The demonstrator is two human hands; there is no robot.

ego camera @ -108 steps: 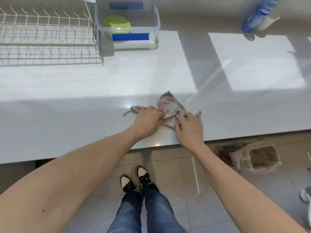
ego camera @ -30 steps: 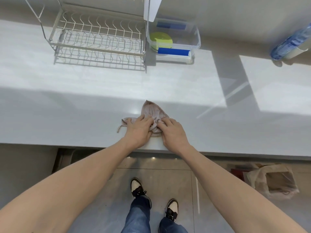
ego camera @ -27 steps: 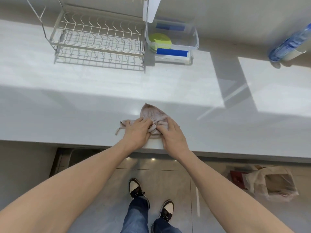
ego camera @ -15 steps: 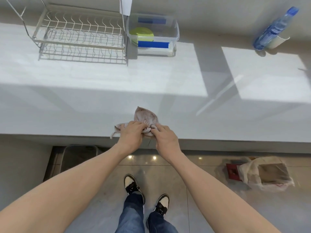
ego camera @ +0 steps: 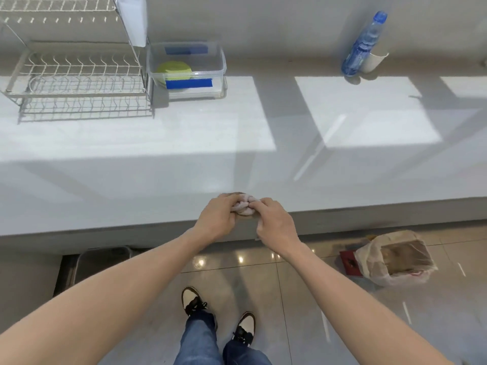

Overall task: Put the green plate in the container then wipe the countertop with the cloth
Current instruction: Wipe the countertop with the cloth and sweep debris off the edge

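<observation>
The green plate (ego camera: 174, 70) lies inside the clear plastic container (ego camera: 220, 67) with blue tape strips, at the back of the white countertop (ego camera: 158, 159). The beige cloth (ego camera: 243, 206) is bunched into a small wad at the countertop's front edge. My left hand (ego camera: 217, 221) and my right hand (ego camera: 274, 223) both grip it from either side, fingers curled around it. Most of the cloth is hidden between my hands.
A wire dish rack (ego camera: 76, 75) stands at the back left beside the container. A blue bottle (ego camera: 363, 46) and a white cup (ego camera: 375, 61) stand at the back right. On the floor lie a plastic bag (ego camera: 392, 256) and a bin (ego camera: 102, 262) under the counter.
The cloth, spread partly flat before, is now gathered into a tight wad between both hands at the counter's front edge. I have stepped back, and the view shifted.
</observation>
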